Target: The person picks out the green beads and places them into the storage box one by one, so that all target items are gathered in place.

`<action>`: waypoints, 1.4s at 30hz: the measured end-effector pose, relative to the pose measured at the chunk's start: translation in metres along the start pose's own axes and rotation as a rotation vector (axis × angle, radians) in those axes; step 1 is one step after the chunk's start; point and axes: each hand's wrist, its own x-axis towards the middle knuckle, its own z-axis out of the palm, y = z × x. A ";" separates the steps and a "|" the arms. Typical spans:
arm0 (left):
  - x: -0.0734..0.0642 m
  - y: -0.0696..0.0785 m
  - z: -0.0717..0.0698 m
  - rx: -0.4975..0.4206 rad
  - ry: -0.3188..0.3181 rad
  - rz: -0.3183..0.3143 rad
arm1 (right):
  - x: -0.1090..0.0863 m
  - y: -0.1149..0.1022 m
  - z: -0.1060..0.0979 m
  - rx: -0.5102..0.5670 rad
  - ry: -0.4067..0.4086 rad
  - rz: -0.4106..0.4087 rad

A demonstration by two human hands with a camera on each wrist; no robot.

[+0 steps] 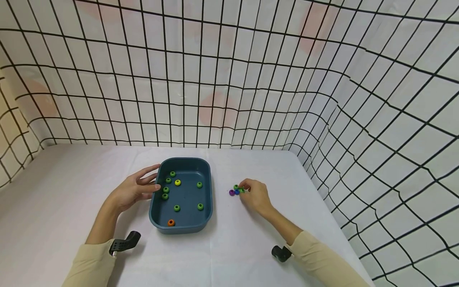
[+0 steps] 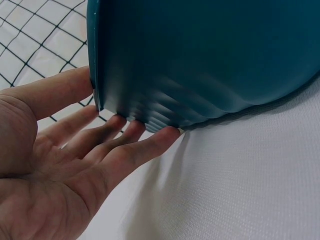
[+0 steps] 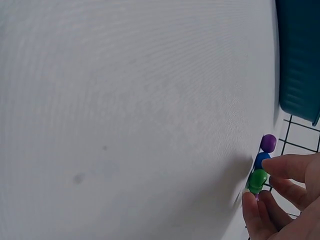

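Note:
A deep blue tray (image 1: 182, 230) with rounded corners holds several green beads (image 1: 199, 185), a yellow bead (image 1: 177, 182) and an orange bead (image 1: 171, 223). My left hand (image 1: 134, 190) rests against its left side, thumb at the rim and extended fingers touching the outer wall (image 2: 200, 75). To the tray's right, my right hand (image 1: 256, 195) has thumb and fingertips around a green bead (image 3: 259, 177). Beside those fingertips lie another green bead (image 1: 236, 187), a blue bead (image 1: 237, 192) and a purple bead (image 1: 231, 193), close together on the cloth.
A white cloth (image 1: 244, 247) covers the table. Black grid netting (image 1: 222, 75) rises along the back and right side, with white sheeting behind it. Each sleeve cuff carries a black wrist mount (image 1: 281, 253).

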 end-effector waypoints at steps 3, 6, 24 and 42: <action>0.000 0.000 0.000 -0.003 -0.001 -0.001 | 0.000 0.000 0.000 -0.004 0.001 0.002; 0.000 0.000 0.000 -0.007 -0.004 -0.001 | 0.000 0.001 -0.001 -0.009 0.001 0.011; 0.000 -0.002 -0.001 -0.018 -0.003 -0.001 | -0.001 0.004 0.002 0.008 -0.011 0.037; 0.000 -0.002 -0.001 -0.003 0.002 -0.003 | 0.002 -0.001 -0.002 0.034 0.037 0.009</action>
